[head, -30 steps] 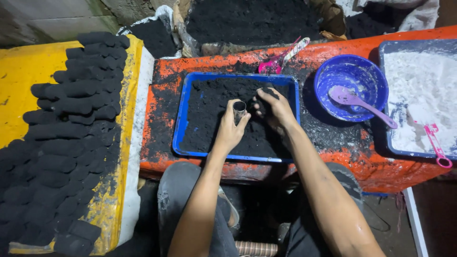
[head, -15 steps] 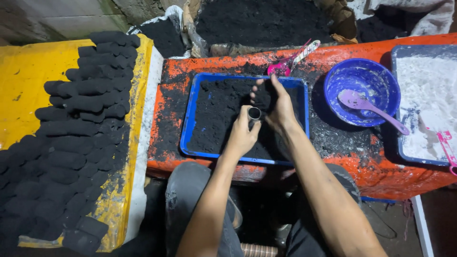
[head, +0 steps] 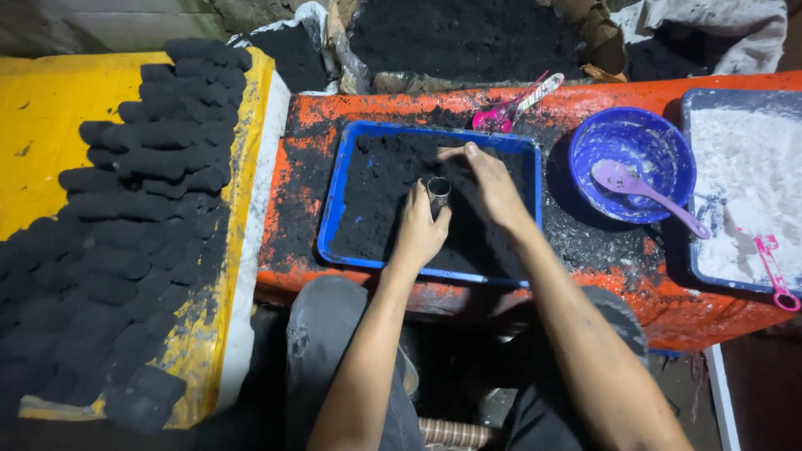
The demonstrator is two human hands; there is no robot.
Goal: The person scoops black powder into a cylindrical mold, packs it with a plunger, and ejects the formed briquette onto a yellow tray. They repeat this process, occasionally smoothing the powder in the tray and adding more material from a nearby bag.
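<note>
The left hand (head: 420, 230) had its fingers wrapped around a small metal tube (head: 438, 194), upright over the blue tray (head: 334, 200) of black powder. Just beyond, the right hand (head: 491, 185) hovered, fingers loosely spread, holding nothing, while black briquettes (head: 142, 184) lay on the yellow surface (head: 42, 134).

I have two hands, my left hand (head: 418, 230) and my right hand (head: 493, 188). I count one little metal tube (head: 438, 191). There are two blue trays (head: 334, 196), one blue bowl (head: 632, 163), one purple spoon (head: 639, 188) and two pink scoops (head: 510, 104). The black logs (head: 125, 217) are too many to count.
</note>
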